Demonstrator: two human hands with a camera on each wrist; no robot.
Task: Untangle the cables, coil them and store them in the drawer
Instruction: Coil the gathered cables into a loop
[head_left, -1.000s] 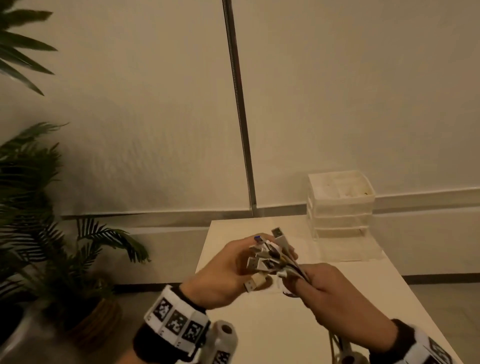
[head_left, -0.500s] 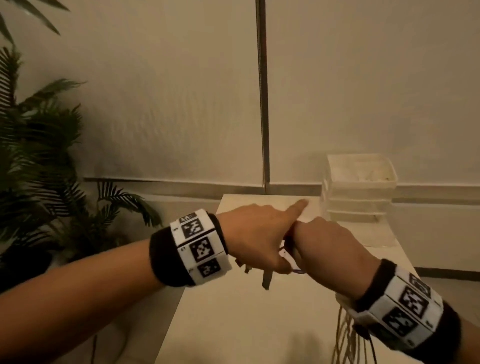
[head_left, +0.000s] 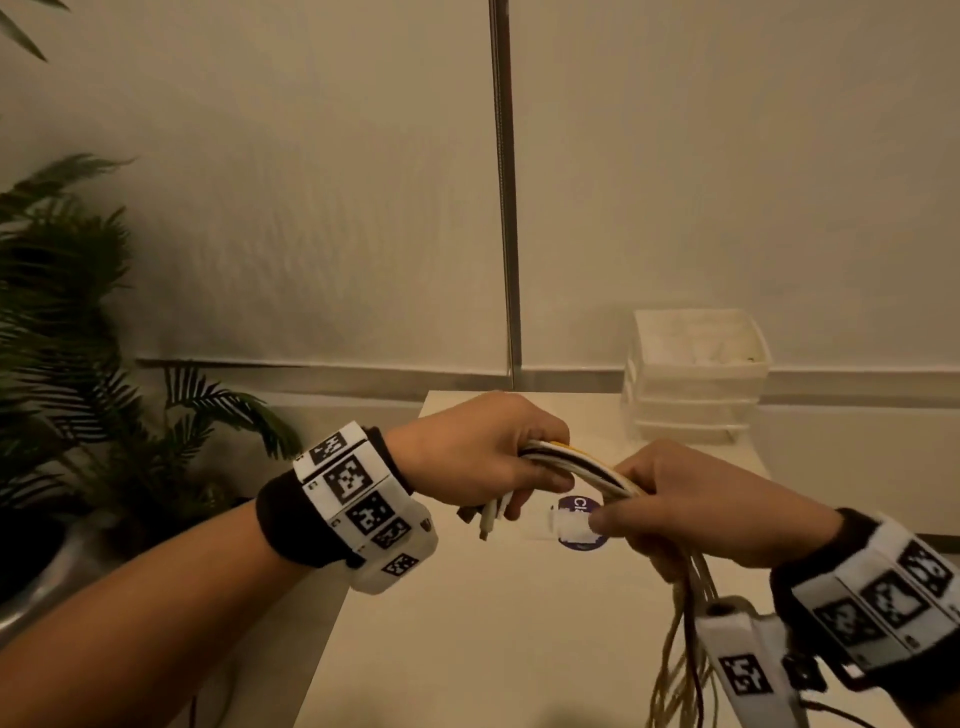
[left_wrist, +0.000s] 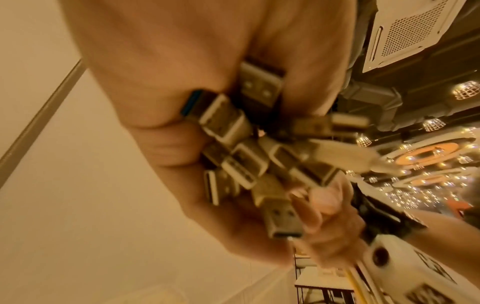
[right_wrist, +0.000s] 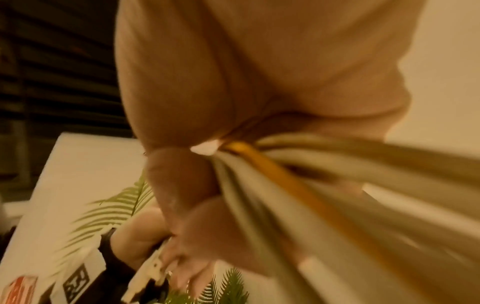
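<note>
A bundle of several cables (head_left: 576, 464), mostly white with one black and one yellow, runs between my two hands above the table. My left hand (head_left: 483, 454) grips the plug end; several USB plugs (left_wrist: 233, 148) stick out of its fist. My right hand (head_left: 670, 499) holds the bundle (right_wrist: 298, 174) a short way along, and the loose cable lengths (head_left: 680, 660) hang down from it past the table's near edge. The white plastic drawer unit (head_left: 696, 374) stands at the table's far right, against the wall; its drawers look shut.
A white table (head_left: 509, 623) lies below my hands, with a round purple sticker (head_left: 579, 522) on it. A metal pole (head_left: 504, 197) rises behind the table. Potted palm plants (head_left: 78, 389) stand to the left on the floor.
My hands have drawn apart, the left to the left, so a stretch of the bundle now shows between them. A second ago the plugs pointed up between both hands.
</note>
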